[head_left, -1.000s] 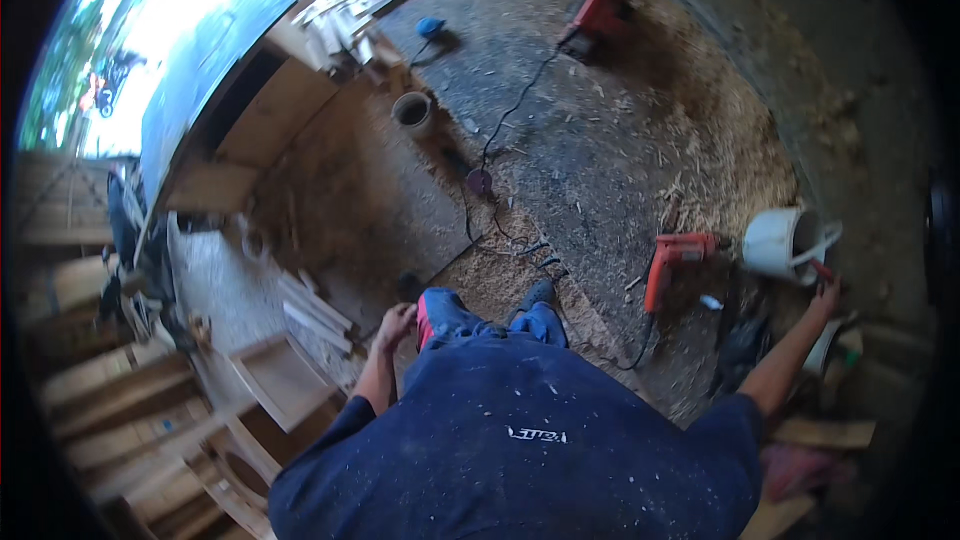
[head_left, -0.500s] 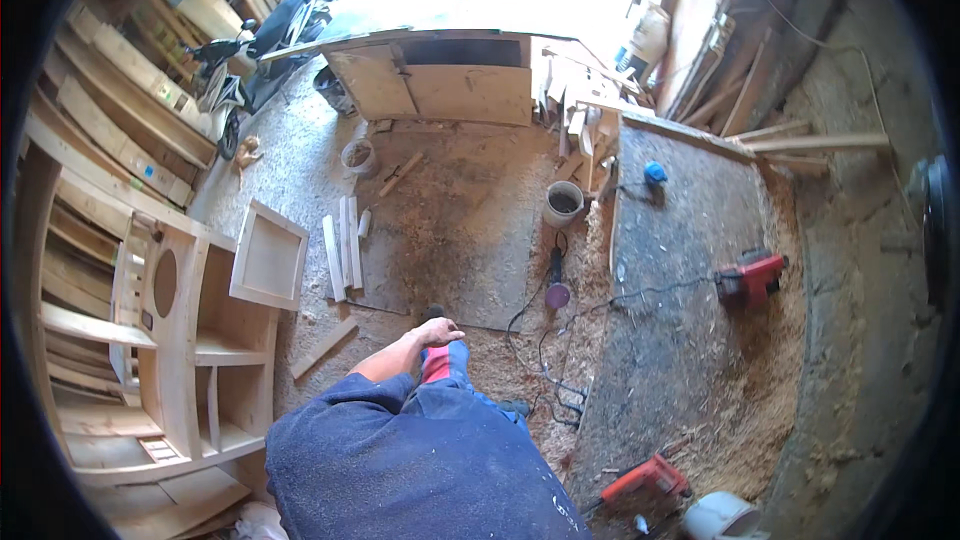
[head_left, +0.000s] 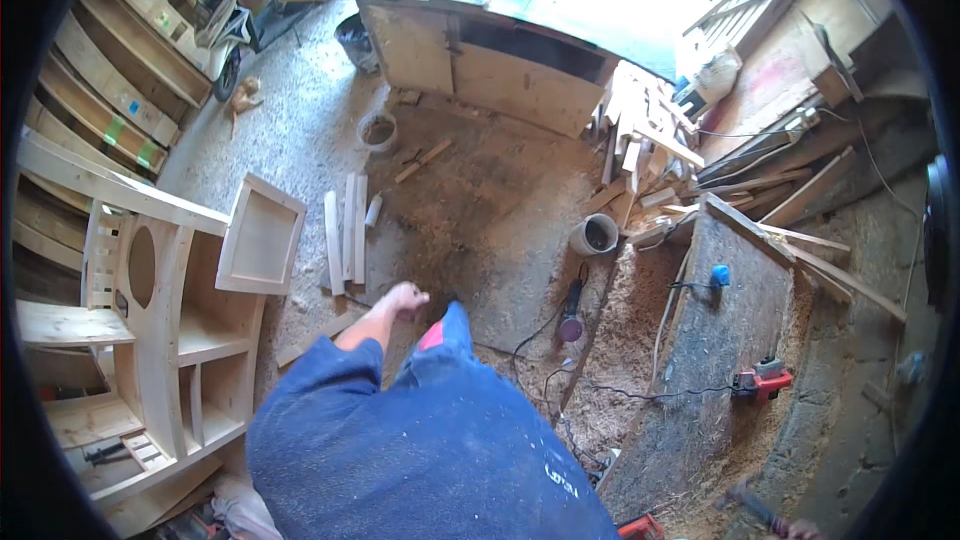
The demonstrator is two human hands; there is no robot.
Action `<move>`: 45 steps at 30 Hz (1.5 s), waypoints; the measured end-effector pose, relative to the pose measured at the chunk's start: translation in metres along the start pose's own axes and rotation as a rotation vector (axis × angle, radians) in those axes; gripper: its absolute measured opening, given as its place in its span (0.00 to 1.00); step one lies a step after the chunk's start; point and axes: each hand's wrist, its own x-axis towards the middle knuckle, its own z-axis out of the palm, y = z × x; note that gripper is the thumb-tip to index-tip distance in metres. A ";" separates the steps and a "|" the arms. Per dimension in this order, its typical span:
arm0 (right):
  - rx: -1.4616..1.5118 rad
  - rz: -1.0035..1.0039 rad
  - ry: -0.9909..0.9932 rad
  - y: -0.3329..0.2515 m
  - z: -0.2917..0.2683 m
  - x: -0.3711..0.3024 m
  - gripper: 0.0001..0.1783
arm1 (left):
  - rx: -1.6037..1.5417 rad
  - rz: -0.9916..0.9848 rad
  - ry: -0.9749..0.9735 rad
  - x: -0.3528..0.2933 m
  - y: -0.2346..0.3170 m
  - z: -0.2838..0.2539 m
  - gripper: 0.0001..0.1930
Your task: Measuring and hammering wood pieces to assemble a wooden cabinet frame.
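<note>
My left hand [head_left: 405,299] is held out in front of my left knee, above the dusty floor. Its fingers are curled in, and I cannot make out anything in them. Low at the right edge, my right hand [head_left: 798,531] shows only in part, closed round the handle of a hammer [head_left: 757,508]. The hammer's dark head points to the left, over the edge of the sawdust-covered board [head_left: 668,440]. Nearest to my left hand are several pale wood strips [head_left: 349,230] on the floor and a loose plank [head_left: 315,340].
An unfinished wooden cabinet [head_left: 160,340] stands at left, with a framed panel [head_left: 262,238] against it. A sander-like corded tool [head_left: 571,315] lies near a bucket [head_left: 594,235]. A red power tool [head_left: 765,381] trails its cord across the board. Scrap wood [head_left: 640,145] is heaped behind.
My left hand has left my knee and moved left. My right hand has come into view at the lower right with the hammer. My view has turned.
</note>
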 end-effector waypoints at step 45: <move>1.267 -0.080 -1.847 -0.462 1.061 -0.786 0.12 | 0.149 0.583 1.047 0.376 0.246 -0.762 0.53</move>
